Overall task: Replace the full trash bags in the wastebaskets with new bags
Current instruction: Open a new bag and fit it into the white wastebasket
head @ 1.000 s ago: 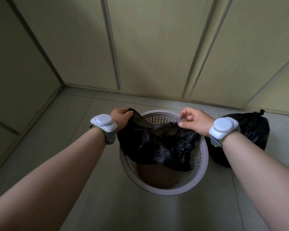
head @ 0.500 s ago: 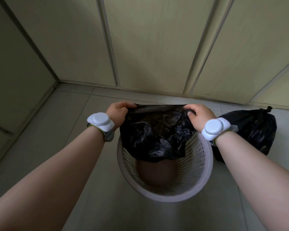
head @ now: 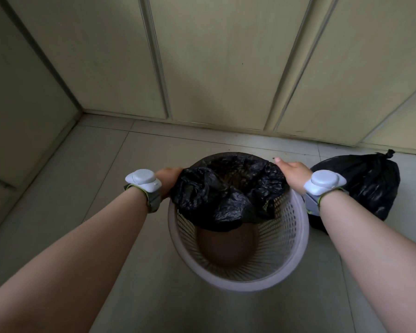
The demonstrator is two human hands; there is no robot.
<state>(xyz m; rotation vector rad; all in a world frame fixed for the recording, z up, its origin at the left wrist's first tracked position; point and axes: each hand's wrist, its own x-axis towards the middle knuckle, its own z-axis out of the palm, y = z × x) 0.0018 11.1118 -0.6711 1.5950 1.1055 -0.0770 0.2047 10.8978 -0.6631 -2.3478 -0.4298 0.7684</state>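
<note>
Left grip [head: 169,179]: clenched on the left edge of the new bag [head: 226,195], at the left side of the wastebasket [head: 238,284]; only the back of the hand shows, the fingers are hidden behind the plastic

Right grip [head: 292,175]: grasping the bag's right edge, hand curled over the basket's right rim, one fingertip [head: 277,160] showing past the plastic

New bag: black, thin, crumpled. Its mouth is stretched between the two hands and lies over the far part of the rim. The body sags inside the basket and covers only the far half; the near rim and near wall are bare. It does not reach the brown basket bottom [head: 226,246]

Wastebasket: pale, round, lattice wall, upright on the tiled floor [head: 82,188]

Full bag [head: 360,186]: black, knotted at the top, on the floor just beside the basket on its right, partly behind the right wrist

White wrist devices on green-edged straps, left [head: 142,180] and right [head: 322,182]

Background: pale cabinet doors [head: 214,68] meeting the floor beyond the basket
</note>
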